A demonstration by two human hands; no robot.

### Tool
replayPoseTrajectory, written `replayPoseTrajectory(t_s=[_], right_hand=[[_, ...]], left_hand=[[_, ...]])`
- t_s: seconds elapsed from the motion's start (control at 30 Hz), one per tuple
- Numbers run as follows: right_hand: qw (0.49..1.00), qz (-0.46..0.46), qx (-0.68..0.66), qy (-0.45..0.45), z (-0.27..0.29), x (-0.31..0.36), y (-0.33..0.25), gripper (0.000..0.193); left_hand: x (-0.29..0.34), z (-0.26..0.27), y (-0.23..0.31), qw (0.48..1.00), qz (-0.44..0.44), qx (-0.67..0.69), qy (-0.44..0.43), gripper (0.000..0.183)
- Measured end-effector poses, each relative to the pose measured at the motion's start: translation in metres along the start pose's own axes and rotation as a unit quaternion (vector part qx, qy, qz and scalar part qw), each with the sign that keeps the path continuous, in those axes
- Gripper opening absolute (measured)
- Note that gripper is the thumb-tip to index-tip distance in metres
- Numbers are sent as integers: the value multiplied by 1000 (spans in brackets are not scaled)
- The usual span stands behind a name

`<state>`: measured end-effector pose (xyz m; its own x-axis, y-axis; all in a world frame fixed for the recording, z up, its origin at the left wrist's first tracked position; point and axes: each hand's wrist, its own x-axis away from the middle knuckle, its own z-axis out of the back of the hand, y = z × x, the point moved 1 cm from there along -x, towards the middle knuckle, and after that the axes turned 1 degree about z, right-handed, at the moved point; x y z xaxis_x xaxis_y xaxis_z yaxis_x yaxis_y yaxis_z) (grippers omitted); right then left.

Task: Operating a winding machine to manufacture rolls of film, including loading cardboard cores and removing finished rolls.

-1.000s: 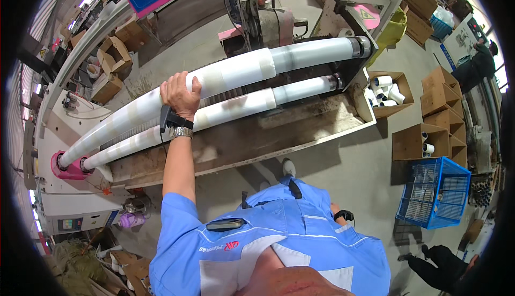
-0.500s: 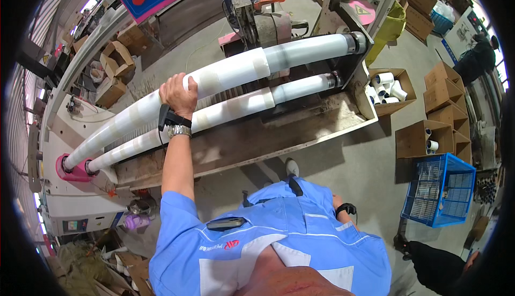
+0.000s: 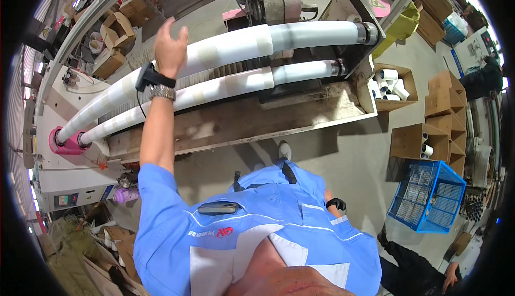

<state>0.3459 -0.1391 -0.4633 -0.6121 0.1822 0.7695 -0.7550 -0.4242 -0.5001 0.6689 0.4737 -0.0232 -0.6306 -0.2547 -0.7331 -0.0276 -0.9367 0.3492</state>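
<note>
Two long white rolls lie side by side across the machine, overlapping wrapped sections along their length. My left hand [image 3: 170, 49] is at the thicker far roll [image 3: 230, 47], fingers spread and reaching past its far side. Nothing is held in it; whether the palm touches the roll I cannot tell. A metal watch and a black strapped device sit on this wrist. The thinner near roll [image 3: 230, 83] passes beside the wrist. My right arm hangs low at my side, with a black wrist strap [image 3: 337, 204]; its fingers are hidden.
A metal trough [image 3: 257, 115] runs along the machine's near side. Pink end covers [image 3: 65, 141] surround the rolls' left ends. To the right stand a carton [image 3: 406, 84] of white tubes, more cartons and a blue plastic crate [image 3: 429, 195]. A person in black [image 3: 413, 272] is at lower right.
My left hand has let go of the far roll, its fingers opening and lifting away and to the left. The view has shifted slightly.
</note>
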Motion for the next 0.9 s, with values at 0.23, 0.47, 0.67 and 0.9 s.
replayPoseTrajectory(t_s=[0.23,0.47,0.67,0.9], right_hand=[[1000,-12,4,-22,9,-9,-9,34],[997,-18,-78,-10,7,-21,-12,29],[999,26,29,-37,13,-40,-21,27],[944,129,293,-73,26,-49,-1,26]], left_hand=[[-129,13,30,899,105,425,-28,73],[-159,7,71,890,119,440,-4,80],[-164,4,80,877,130,462,23,82],[-205,27,119,881,74,447,134,70]])
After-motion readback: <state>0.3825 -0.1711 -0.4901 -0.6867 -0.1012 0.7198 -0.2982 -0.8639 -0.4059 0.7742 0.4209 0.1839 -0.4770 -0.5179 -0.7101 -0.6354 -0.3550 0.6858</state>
